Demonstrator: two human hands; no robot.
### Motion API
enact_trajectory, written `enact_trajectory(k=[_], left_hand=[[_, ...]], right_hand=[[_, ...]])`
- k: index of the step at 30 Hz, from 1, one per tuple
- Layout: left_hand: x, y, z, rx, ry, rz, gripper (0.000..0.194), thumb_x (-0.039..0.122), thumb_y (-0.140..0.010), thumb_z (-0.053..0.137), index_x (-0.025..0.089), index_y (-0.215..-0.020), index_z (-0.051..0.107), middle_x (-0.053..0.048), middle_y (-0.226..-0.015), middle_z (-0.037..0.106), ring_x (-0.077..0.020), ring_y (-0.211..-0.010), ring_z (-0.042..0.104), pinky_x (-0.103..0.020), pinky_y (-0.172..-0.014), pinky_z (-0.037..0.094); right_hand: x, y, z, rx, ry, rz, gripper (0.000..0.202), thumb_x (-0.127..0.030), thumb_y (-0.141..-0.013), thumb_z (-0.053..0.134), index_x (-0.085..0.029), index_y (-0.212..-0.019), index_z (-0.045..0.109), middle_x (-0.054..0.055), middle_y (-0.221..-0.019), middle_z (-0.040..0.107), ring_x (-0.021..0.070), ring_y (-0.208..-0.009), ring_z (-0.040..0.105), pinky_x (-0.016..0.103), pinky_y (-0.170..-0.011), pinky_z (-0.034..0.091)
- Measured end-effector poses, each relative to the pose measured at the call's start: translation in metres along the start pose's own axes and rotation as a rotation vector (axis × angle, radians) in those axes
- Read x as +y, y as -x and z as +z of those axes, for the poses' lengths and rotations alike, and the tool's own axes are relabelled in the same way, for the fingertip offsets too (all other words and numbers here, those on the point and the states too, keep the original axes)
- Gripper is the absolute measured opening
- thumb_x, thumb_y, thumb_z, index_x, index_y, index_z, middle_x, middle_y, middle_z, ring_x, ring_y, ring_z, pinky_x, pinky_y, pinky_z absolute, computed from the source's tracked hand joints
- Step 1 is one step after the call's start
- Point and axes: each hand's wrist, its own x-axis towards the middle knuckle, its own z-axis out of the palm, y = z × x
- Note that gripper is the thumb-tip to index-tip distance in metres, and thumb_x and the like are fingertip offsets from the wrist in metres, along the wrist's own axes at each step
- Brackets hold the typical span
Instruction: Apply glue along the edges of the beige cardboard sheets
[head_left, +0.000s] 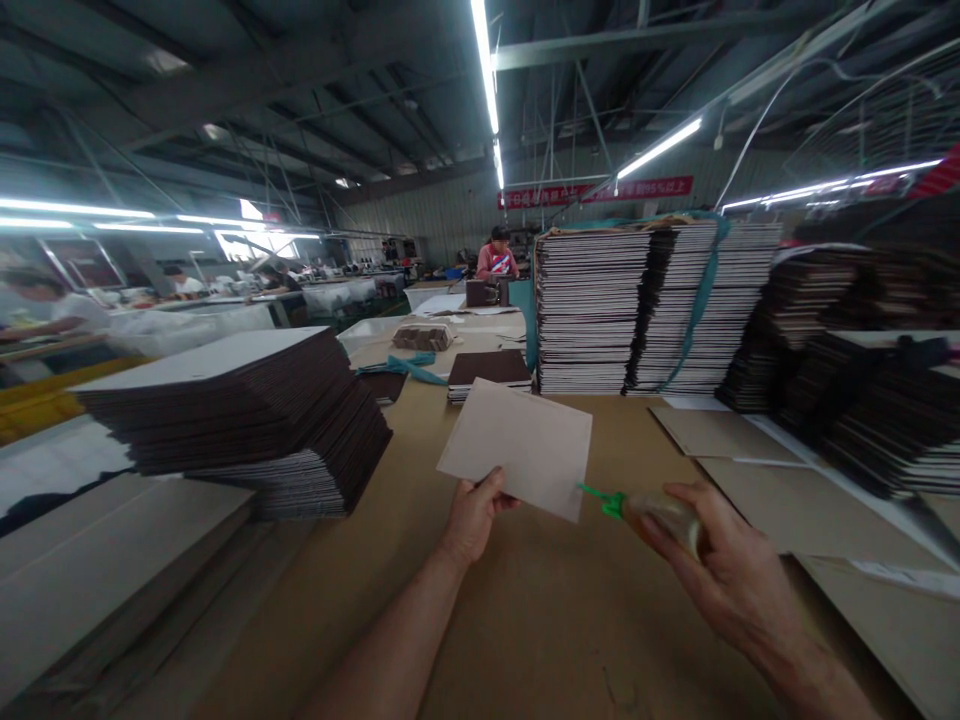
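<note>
1. Right hand [731, 560]: closed around glue bottle [660, 512], green nozzle touching the card's near corner.
2. Left hand [472, 515]: pinching grey card [517, 445] above table [525, 620].
3. Progress: gluing apparently just starting; no glue visible on card.
4. Beyond hands: stacked boards [645, 310].

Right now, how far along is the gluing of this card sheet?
Done: a dark stack lies at left, though whether it is finished work cannot be told. In hand: the left hand holds a pale card sheet by its lower edge; the right hand aims a glue bottle with its green nozzle at the sheet's corner. Left: no glue is visible on the sheet.
</note>
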Motion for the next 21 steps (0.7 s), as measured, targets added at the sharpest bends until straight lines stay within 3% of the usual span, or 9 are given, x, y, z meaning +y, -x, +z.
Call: enact_trajectory(k=[3, 7, 10, 13, 18, 21], left_hand=[[0.0008, 0.0004, 0.0009, 0.0, -0.001, -0.004, 0.038, 0.033, -0.064, 0.08, 0.014, -0.093, 0.065, -0.005, -0.086, 0.068, -0.0165, -0.067, 0.062, -0.026, -0.05, 0.052], [0.0028, 0.0011, 0.0024, 0.01, -0.006, -0.007, 0.039, 0.034, -0.062, 0.081, 0.013, -0.09, 0.065, -0.006, -0.086, 0.069, -0.0165, -0.067, 0.063, -0.025, -0.05, 0.052], [0.0038, 0.001, 0.0028, 0.018, -0.001, -0.005, 0.038, 0.033, -0.061, 0.082, 0.014, -0.09, 0.065, -0.005, -0.085, 0.069, -0.0169, -0.067, 0.063, -0.025, -0.049, 0.052], [0.0037, 0.0002, 0.0023, 0.016, 0.001, -0.014, 0.037, 0.032, -0.062, 0.081, 0.014, -0.089, 0.065, -0.004, -0.085, 0.069, -0.0171, -0.067, 0.063, -0.026, -0.049, 0.052], [0.0016, -0.0016, 0.0006, 0.024, 0.005, -0.011, 0.036, 0.03, -0.062, 0.081, 0.015, -0.09, 0.064, -0.004, -0.085, 0.068, -0.0161, -0.067, 0.063, -0.026, -0.05, 0.053], [0.0004, -0.002, -0.0008, 0.013, 0.001, -0.011, 0.037, 0.031, -0.063, 0.081, 0.014, -0.091, 0.064, -0.005, -0.086, 0.068, -0.0162, -0.067, 0.063, -0.026, -0.05, 0.053]], right_hand=[[-0.0021, 0.0026, -0.0012, -0.035, -0.031, 0.001, 0.039, -0.057, -0.094, 0.042, -0.022, -0.107, 0.052, 0.002, -0.095, 0.06, 0.0157, -0.058, 0.057, 0.029, -0.056, 0.046], [-0.0021, 0.0022, -0.0032, 0.035, -0.01, -0.004, 0.039, -0.058, -0.093, 0.044, -0.022, -0.105, 0.052, 0.003, -0.094, 0.06, 0.016, -0.058, 0.057, 0.028, -0.054, 0.046], [-0.0017, 0.0023, -0.0037, -0.022, -0.041, -0.057, 0.036, -0.055, -0.094, 0.044, -0.022, -0.105, 0.052, 0.002, -0.089, 0.059, 0.014, -0.051, 0.052, 0.027, -0.05, 0.044], [-0.003, 0.0048, -0.0039, -0.077, -0.073, -0.086, 0.033, -0.053, -0.095, 0.046, -0.022, -0.106, 0.052, 0.002, -0.087, 0.059, 0.0151, -0.056, 0.055, 0.027, -0.051, 0.045], [-0.0053, 0.0062, -0.0041, -0.084, -0.058, -0.054, 0.037, -0.056, -0.096, 0.043, -0.022, -0.106, 0.053, 0.003, -0.085, 0.059, 0.0148, -0.05, 0.052, 0.029, -0.05, 0.043], [-0.0024, 0.0017, -0.004, -0.063, -0.049, -0.074, 0.038, -0.056, -0.096, 0.042, -0.021, -0.106, 0.053, 0.004, -0.09, 0.06, 0.0159, -0.056, 0.056, 0.028, -0.053, 0.045]])
